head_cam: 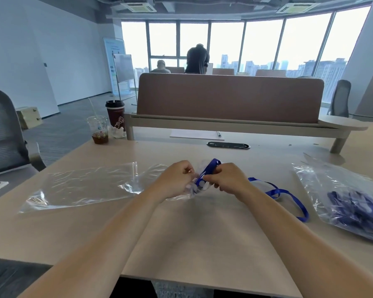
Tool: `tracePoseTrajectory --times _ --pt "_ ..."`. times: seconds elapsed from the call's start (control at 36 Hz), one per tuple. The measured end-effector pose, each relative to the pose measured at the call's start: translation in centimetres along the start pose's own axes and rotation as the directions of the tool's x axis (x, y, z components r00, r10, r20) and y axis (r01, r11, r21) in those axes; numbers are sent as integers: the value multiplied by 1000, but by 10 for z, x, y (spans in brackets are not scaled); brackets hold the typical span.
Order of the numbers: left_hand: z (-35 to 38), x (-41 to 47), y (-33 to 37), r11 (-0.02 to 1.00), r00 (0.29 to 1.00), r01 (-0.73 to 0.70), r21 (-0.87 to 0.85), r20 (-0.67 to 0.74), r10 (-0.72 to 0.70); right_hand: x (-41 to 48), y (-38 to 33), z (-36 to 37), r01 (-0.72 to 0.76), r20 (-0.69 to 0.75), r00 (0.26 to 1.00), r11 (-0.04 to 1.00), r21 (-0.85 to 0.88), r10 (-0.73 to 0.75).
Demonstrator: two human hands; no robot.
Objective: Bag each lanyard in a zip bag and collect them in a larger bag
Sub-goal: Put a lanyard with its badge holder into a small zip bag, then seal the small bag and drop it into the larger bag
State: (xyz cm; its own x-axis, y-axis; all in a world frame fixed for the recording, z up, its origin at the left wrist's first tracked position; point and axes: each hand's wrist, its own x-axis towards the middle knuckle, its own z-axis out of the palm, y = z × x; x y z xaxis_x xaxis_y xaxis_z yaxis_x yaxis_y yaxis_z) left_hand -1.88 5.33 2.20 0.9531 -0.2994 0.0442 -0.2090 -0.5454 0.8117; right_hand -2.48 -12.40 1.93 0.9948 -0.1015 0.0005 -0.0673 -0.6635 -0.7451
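Mid-table (181,233): left hand (177,177) curled, pinching small zip bag (188,193). Right hand (228,179) curled round blue lanyard (284,193) at the bag's mouth; strap loop trailed right across the tabletop. Flat clear bag (80,186) lay toward left edge. Bag of lanyards (342,196) lay at right edge.

Clear plastic bags, three: large flat bag (80,186) left, small zip bag (194,189) centre, bag of lanyards (332,186) right. Loose lanyard (213,166), one. Drink cups, two: clear cup (98,130), dark red cup (116,117). Paper sheet (194,134), one. Pen (219,134), one.
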Motion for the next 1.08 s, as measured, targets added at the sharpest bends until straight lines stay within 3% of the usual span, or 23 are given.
tracePoseTrajectory --times 0.08,0.31,0.42,0.53,0.72,0.86,0.97,1.08 --pt "-4 1 3 999 998 24 -36 -49 -26 -3 -10 -6 36 30 999 999 15 -36" --pt "-14 -7 20 991 990 59 -119 -117 -73 -1 -23 -17 63 -156 986 997 -35 -67" --pt "-19 -9 24 989 988 50 -139 -139 -70 0 -28 -22 10 -219 975 977 213 38" --pt "-25 -8 29 991 986 12 -134 -162 -34 -3 -39 -31 -4 -166 982 900 435 84" --pt "-41 -3 44 992 982 -67 -111 -185 45 -13 -52 -51 -12 -31 999 870 493 32" --pt "-53 -3 58 981 981 -96 -168 -184 64 -13 -59 -60 -25 24 1000 742 670 13" --pt "-61 -2 64 986 975 -121 -115 -203 95 -15 -57 -66 133 -133 987 918 374 -88" --pt "-72 -3 66 981 944 -162 102 -272 184 -15 -60 -77 205 -189 969 941 268 -157"
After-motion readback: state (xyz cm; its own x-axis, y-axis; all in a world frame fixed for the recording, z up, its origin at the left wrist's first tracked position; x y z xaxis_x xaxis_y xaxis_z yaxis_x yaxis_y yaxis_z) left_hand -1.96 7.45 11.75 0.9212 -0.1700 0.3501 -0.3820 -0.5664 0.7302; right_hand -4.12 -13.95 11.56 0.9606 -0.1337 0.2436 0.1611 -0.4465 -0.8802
